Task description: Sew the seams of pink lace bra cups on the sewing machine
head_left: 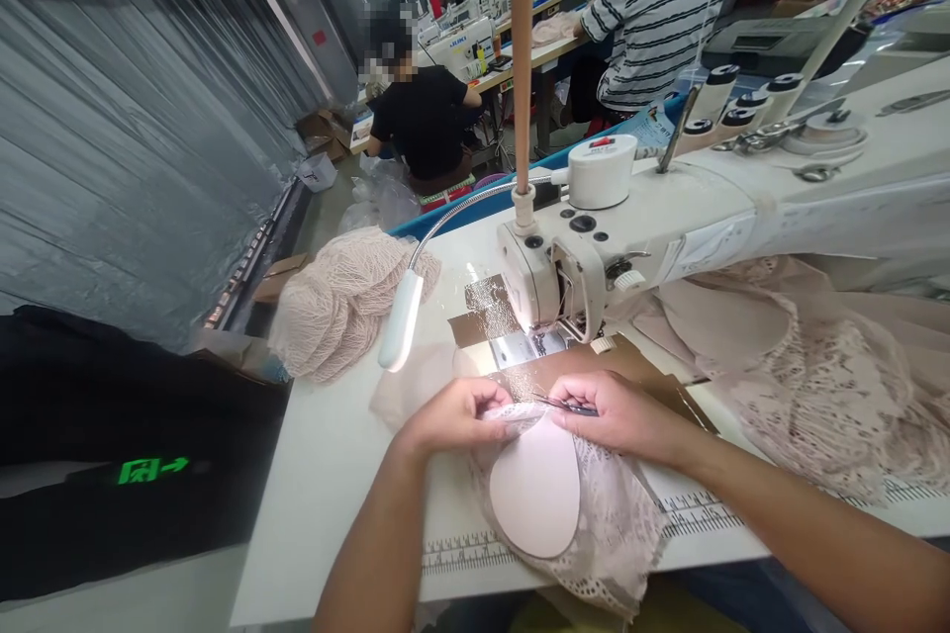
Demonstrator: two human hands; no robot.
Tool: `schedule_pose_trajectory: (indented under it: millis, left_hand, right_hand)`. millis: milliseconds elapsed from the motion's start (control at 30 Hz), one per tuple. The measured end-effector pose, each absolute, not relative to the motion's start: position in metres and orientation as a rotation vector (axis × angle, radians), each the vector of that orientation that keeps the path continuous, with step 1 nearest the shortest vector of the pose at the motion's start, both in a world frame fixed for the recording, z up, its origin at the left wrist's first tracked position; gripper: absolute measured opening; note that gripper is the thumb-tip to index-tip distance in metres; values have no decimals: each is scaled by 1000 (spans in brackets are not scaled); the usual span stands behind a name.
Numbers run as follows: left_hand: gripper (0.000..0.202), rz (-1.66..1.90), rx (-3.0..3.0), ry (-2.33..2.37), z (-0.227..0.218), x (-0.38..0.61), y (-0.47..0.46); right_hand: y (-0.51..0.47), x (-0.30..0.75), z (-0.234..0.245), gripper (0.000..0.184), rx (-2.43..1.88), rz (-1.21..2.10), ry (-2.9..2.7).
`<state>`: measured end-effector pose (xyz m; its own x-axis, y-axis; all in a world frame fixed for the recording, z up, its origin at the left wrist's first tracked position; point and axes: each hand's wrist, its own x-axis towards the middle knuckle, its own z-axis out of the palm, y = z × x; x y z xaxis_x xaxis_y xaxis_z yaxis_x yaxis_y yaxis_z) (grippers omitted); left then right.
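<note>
My left hand pinches the upper edge of a pale pink lace piece, thumb and fingers closed on it. A smooth, rounded cup-shaped panel lies on the lace and hangs toward the table's front edge. In my right hand is a pair of small dark thread snips, with thin blades pointing left at the lace edge between my hands. Both hands are just in front of the sewing machine head, whose needle area is lit. My right fingers partly hide the snips.
Stacked lace pieces lie at the table's left, beside a bent-neck lamp. More lace fabric is heaped on the right. A printed ruler strip runs along the front edge. Two people sit at machines beyond.
</note>
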<state>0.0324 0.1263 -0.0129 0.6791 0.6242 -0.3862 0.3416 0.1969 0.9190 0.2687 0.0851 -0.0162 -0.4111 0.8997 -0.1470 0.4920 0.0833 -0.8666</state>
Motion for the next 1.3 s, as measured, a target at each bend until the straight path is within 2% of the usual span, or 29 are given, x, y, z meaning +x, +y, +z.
schedule_pose_trajectory:
  millis: [200,367,467,567,767,900,1000,1100,1300]
  left_hand:
    - [28,202,1517,923,-3,16,131]
    - [18,334,1791,1269,24,3,116]
    - [34,198,1814,1392,35,-9,99]
    - [41,127,1579,1303,22,-9,82]
    - [44,481,1319,1163,-20,18,76]
    - [40,650,1233,1064,-13,26,84]
    - [42,602,1129,985,-8,31,85]
    - [46,604,1023,957,-11,40,81]
    - [45,718,874,946,-16,52,77]
  right_hand:
    - [85,274,-17,12,-1339,1294,-2003]
    - [85,275,-23,17,-1300,1283,-2010]
    - [85,277,-23,14,-1262,1288,-2015]
    - [85,278,-22,13,-1224,1279,-2026]
    - [85,277,-22,13,-1179,1337,-2105]
    - [82,277,-16,8,-1152,1397,-2209]
    - [81,277,-13,8,-1157,1401,-2210]
    - [81,278,-16,12,-1153,1376,-2207]
    - [83,278,-17,32,-1164,1363,-2138]
